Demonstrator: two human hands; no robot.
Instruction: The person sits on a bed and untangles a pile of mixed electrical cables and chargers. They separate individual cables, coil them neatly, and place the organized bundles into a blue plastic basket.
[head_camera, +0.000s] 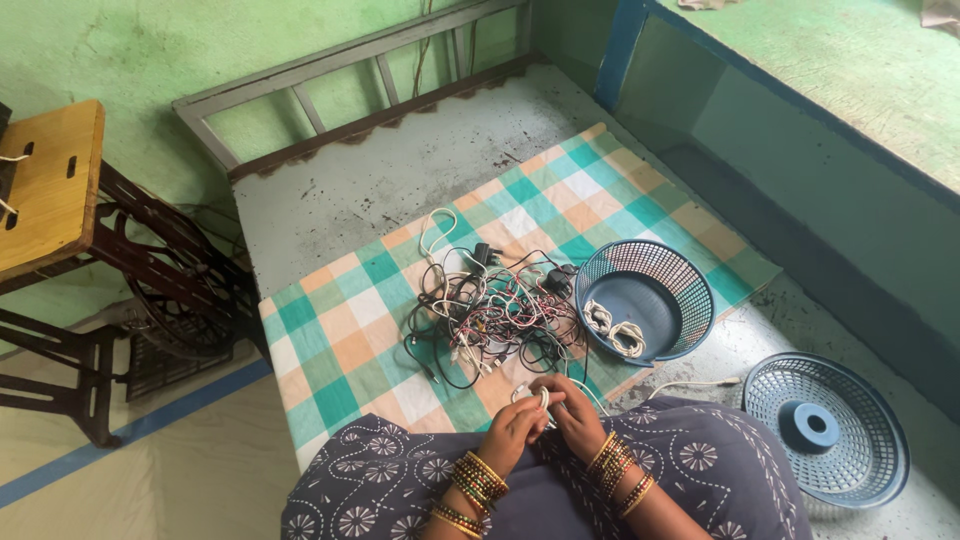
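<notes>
Your left hand (515, 425) and right hand (575, 410) meet over your lap, both pinched on a white cable (543, 398). Just beyond them a tangled pile of cables (490, 310) lies on the checked cloth (340, 330), beside a blue basket (690, 295) holding coiled white cables (615, 328).

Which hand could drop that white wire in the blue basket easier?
Probably the right hand. It sits on the same side as the blue basket, which already holds coiled white cables. The left hand is farther off. Both hands grip the white wire together.
</notes>
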